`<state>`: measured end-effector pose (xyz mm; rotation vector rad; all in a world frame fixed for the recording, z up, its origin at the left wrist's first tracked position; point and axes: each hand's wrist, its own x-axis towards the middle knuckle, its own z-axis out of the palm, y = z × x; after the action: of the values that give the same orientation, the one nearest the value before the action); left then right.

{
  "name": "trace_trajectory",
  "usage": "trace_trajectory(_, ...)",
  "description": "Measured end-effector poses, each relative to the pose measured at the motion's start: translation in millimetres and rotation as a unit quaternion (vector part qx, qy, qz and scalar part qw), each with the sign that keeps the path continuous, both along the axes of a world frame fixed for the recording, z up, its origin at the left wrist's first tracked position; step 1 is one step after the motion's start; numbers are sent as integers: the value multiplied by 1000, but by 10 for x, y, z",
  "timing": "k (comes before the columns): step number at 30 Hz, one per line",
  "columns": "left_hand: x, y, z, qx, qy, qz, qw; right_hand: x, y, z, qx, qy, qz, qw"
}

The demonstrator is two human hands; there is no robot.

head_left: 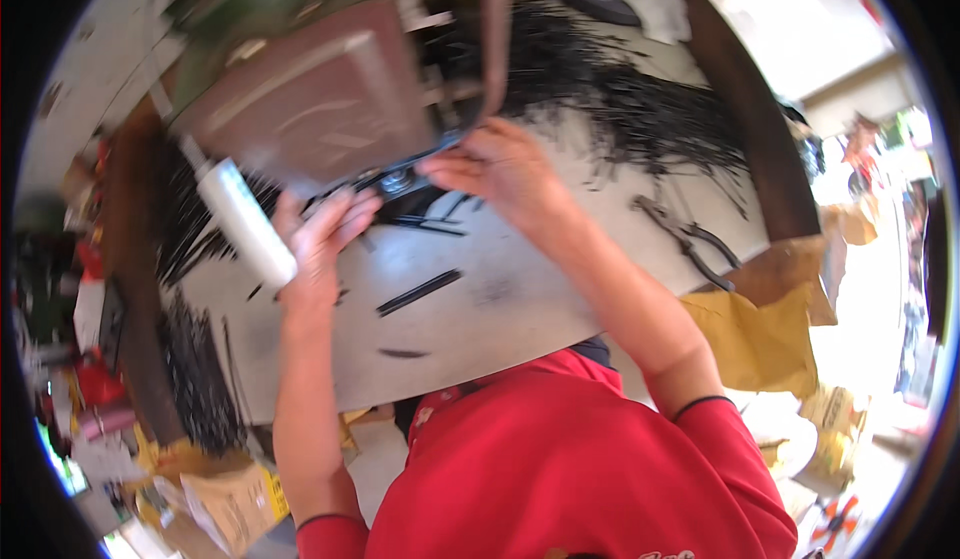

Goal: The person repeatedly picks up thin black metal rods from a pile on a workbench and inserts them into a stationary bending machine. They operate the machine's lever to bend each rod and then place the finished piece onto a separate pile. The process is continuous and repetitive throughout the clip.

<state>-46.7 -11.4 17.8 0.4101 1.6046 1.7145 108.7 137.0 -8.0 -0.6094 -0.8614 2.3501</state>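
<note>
My left hand (325,227) is at the lower front of a brown and green machine (310,99), its fingers closed around one end of a thin black strip (400,167). From the right, my right hand (495,164) pinches the strip's other end with thumb and fingers. Motion blur softens the strip's outline, and its middle lies under the machine's front edge near a shiny metal part (398,181). Below the hands, a short black bar (418,293) and a small dark sliver (403,353) rest on the pale tabletop (500,309).
Black strips (640,99) lie heaped at the back right, and another bundle (200,374) sits at the left. Dark-handled pliers (690,239) rest on the right. A white cylinder (245,221) hangs beside my left hand. Yellow-brown bags (755,329) stand beyond the right edge.
</note>
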Motion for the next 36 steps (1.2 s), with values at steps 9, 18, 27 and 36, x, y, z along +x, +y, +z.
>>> trace_trajectory(9, 48, 37, -215, 63, -61, 95, 992, 53, -108, 65, -37, 4, -37, 999)
trace_trajectory(18, -90, -153, -275, 123, -143, 131, 973, 1327, 240, 89, 635, -531, -162, 537)
trace_trajectory(27, 337, -34, -79, 70, -104, 127, 984, 1668, 538, 86, 678, -641, -64, 355)
trace_trajectory(36, 325, -204, -101, 49, -147, 109, 982, 1457, 412, 356, 773, -495, -173, 356)
